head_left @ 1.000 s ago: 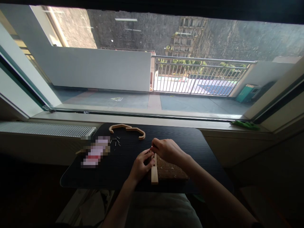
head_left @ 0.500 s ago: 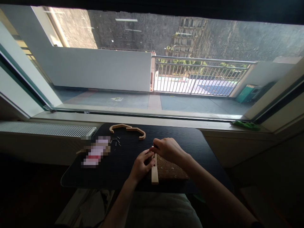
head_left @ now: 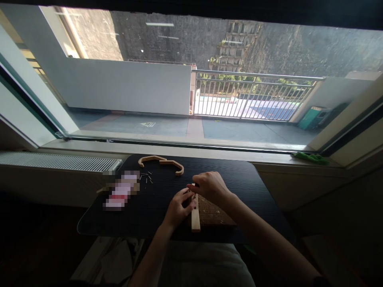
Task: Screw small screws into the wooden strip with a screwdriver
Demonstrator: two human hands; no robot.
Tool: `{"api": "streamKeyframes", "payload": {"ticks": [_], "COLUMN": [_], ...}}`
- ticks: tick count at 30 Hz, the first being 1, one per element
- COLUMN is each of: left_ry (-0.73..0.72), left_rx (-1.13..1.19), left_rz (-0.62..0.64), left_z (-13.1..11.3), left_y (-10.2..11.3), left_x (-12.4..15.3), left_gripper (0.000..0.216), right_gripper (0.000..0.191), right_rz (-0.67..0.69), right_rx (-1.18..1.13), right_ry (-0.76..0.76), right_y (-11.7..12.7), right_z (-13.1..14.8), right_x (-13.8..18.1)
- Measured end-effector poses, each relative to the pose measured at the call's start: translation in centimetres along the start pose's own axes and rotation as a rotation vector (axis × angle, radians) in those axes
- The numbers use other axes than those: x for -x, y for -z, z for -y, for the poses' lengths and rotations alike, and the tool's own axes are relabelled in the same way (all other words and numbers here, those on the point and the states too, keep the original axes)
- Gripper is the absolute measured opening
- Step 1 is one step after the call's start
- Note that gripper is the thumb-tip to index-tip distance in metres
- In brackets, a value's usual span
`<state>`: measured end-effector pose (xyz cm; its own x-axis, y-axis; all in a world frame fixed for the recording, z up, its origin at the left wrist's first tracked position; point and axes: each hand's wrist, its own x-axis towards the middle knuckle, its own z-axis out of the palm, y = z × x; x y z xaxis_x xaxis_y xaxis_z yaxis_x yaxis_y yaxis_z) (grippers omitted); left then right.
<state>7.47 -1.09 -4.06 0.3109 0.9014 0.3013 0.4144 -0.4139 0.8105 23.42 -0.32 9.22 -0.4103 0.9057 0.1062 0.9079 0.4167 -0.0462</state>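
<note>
A brown perforated wooden board (head_left: pixel 213 215) lies on the black table (head_left: pixel 143 211) in front of me. A pale wooden strip (head_left: pixel 195 218) stands along its left edge. My left hand (head_left: pixel 178 208) is curled against the strip's left side, steadying it. My right hand (head_left: pixel 208 187) is pinched over the strip's far end, fingers closed on something too small to name.
Two curved wooden pieces (head_left: pixel 161 163) lie at the table's far edge. Several small dark nails or screws (head_left: pixel 146 177) are scattered beside a blurred packet (head_left: pixel 121 193). A radiator (head_left: pixel 56 162) runs along the left; the window sill holds a green cloth (head_left: pixel 311 158).
My right hand has lifted slightly and shifted a little away from me over the strip's end. The left hand stays put.
</note>
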Motion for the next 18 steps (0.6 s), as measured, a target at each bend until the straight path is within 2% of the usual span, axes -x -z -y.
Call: {"api": "streamKeyframes", "payload": {"ticks": [7, 12, 15, 18], "left_ry": [-0.019, -0.023, -0.017, -0.031], "left_rx": [0.024, 0.024, 0.021, 0.019], "left_rz": [-0.017, -0.013, -0.006, -0.009], "left_z": [0.3, 0.4, 0.4, 0.3], "left_y": [-0.1, -0.1, -0.1, -0.1], "left_x": [0.0, 0.0, 0.0, 0.0], "left_gripper": [0.028, 0.028, 0.028, 0.024], "right_gripper": [0.041, 0.023, 0.013, 0.012], "right_rz": [-0.069, -0.184, -0.177, -0.142], "right_rx": [-0.032, -0.124, -0.199, -0.251], "right_ry": [-0.063, -0.021, 0.025, 0.067], "right_y": [-0.4, -1.6, -2.1, -1.9], "right_z": [0.3, 0.5, 0.4, 0.1], "right_x": [0.0, 0.1, 0.2, 0.4]}}
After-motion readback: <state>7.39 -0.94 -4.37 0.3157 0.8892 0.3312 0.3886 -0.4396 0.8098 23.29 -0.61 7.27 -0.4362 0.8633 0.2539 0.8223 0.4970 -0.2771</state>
